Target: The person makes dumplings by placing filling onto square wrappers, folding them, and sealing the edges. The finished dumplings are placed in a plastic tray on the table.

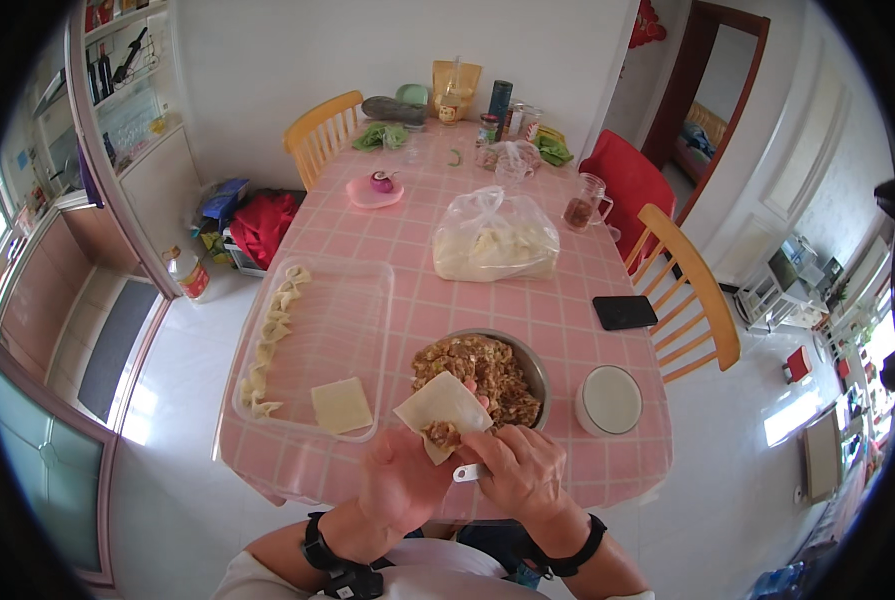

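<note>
A square dough wrapper (447, 401) lies across the palm and fingers of my left hand (406, 476), with a lump of meat filling (441, 435) near its lower corner. My right hand (518, 469) grips a metal utensil (470, 472) by its handle; the fingers are at the filling and hide the utensil's other end. Just beyond both hands stands a steel bowl (543, 375) of minced filling (466, 356). To the left, a clear plastic tray (335, 300) holds a row of folded wontons (275, 328) along its left side and a flat stack of wrappers (342, 406).
Right of the bowl stands a glass of white liquid (609, 401), with a black phone (625, 313) beyond it. Farther back are a plastic bag of dough wrappers (496, 244), a glass mug (584, 204) and a pink plate (374, 195) with a purple onion. Bottles and vegetables line the far end.
</note>
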Demonstrator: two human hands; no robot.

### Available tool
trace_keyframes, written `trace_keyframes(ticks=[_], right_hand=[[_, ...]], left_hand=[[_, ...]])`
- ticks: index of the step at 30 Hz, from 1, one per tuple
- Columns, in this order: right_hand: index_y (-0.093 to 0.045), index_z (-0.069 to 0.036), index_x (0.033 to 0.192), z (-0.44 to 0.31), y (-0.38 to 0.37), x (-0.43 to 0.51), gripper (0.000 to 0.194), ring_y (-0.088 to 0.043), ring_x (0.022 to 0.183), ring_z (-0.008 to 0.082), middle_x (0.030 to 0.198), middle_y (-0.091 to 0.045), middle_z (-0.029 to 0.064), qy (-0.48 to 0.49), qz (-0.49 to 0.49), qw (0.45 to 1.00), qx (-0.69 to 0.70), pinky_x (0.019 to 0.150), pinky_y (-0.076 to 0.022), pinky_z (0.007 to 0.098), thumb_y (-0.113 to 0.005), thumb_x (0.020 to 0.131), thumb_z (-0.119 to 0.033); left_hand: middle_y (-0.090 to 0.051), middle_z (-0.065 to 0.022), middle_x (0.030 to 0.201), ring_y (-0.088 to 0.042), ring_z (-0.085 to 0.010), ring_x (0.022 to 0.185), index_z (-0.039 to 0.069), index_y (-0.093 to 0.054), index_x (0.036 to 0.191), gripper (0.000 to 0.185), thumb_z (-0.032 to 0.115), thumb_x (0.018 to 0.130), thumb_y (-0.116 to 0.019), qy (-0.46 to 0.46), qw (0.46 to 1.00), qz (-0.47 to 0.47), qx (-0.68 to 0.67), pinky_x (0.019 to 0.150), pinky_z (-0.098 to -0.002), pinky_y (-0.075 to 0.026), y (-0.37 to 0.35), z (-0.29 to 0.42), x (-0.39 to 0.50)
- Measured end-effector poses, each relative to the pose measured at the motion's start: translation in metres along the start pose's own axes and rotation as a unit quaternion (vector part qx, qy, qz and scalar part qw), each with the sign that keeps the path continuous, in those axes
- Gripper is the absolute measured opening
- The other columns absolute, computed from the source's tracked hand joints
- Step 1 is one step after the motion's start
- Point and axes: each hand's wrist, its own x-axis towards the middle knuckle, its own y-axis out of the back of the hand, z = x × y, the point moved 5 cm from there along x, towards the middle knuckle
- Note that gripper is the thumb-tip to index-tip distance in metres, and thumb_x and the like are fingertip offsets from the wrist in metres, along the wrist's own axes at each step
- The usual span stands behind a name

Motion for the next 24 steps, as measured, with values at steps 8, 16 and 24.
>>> trace_keyframes(ticks=[8, 16, 24], right_hand=[[-0.062, -0.006, 0.085, 0.013, 0.006, -0.001, 0.017, -0.055, 0.056, 0.0227, 0.067, -0.052, 0.0068, -0.298, -0.033, 0.935, 0.190, 0.050, -0.0424, 0.0340, -0.075, 0.086, -0.016], [-0.060, -0.007, 0.087, 0.016, -0.001, -0.016, 0.017, -0.052, 0.055, 0.0217, 0.066, -0.051, 0.0057, -0.361, -0.075, 0.901, 0.231, 0.051, -0.0418, 0.0333, -0.075, 0.084, -0.016], [-0.069, -0.020, 0.105, 0.002, 0.007, -0.012, 0.034, -0.065, 0.065, 0.0234, 0.083, -0.058, 0.0017, -0.097, -0.016, 0.995, 0.024, 0.054, -0.0529, 0.0357, -0.078, 0.073, -0.010]], left_hand=[[-0.055, -0.0116, 0.143, -0.058, -0.0228, 0.128, 0.002, -0.042, 0.148, 0.055, 0.006, 0.097, -0.061, 0.001, 0.987, 0.081, 0.138, 0.105, -0.0378, -0.050, 0.009, -0.011, -0.003], [-0.066, -0.0087, 0.127, -0.066, -0.0198, 0.115, 0.001, -0.053, 0.138, 0.040, 0.011, 0.101, -0.061, 0.027, 0.976, 0.152, 0.154, 0.099, -0.0329, -0.054, 0.013, -0.015, -0.001], [-0.064, -0.0097, 0.131, -0.063, -0.0208, 0.119, 0.001, -0.052, 0.140, 0.042, 0.009, 0.100, -0.060, 0.047, 0.974, 0.172, 0.136, 0.102, -0.0369, -0.052, 0.012, -0.019, 0.002]])
